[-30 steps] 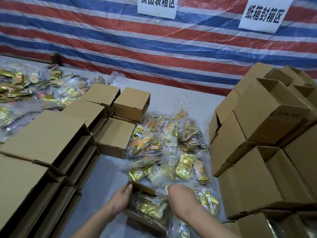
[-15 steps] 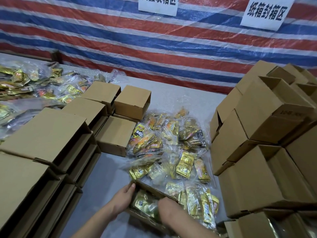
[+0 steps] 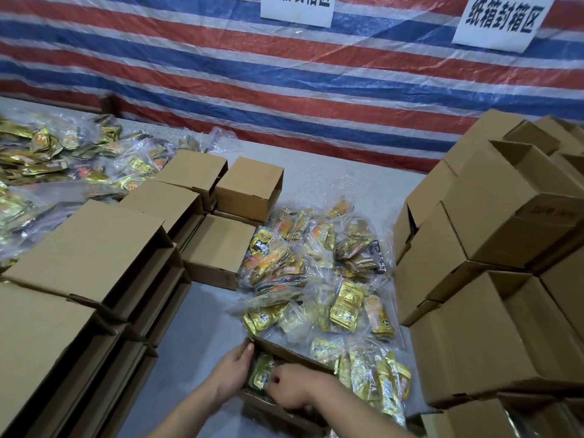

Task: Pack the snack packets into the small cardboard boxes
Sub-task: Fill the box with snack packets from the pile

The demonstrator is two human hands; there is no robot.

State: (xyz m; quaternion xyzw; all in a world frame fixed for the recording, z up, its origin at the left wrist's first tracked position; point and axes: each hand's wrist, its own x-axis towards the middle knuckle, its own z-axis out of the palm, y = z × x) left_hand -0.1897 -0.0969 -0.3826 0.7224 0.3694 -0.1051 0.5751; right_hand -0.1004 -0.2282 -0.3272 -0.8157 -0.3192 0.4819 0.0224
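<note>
A striped tarpaulin (image 3: 284, 90) in red, blue and white closed the far side, and two white signs (image 3: 297, 9) hung on it, both cut by the top edge. The grey tabletop (image 3: 331, 181) ran from it towards you. On your right stood a stack of open cardboard boxes (image 3: 493, 248); at least six were countable, the rest cut by the frame. On your left lay a second group of boxes (image 3: 85, 251), about seven on their sides or flat, the farthest two (image 3: 249, 188) side by side. Two heaps of snack packets were visible: a far-left heap (image 3: 63, 159) in clear bags, too many to count, and a central heap (image 3: 319, 267) between the two box groups, again beyond counting.

One small cardboard box (image 3: 286, 354) sat at the near edge, just in front of the central heap, with gold packets (image 3: 261, 371) inside it; their number could not be told.

Your left hand (image 3: 232, 373) held the box's left wall, its fingers curled over the rim. Your right hand (image 3: 295, 388) was down in the box on the packets, fingers bent; whether it gripped a packet or only pressed on them could not be told. Just right of the box lay one bag of gold packets (image 3: 376, 384), touching its side.
</note>
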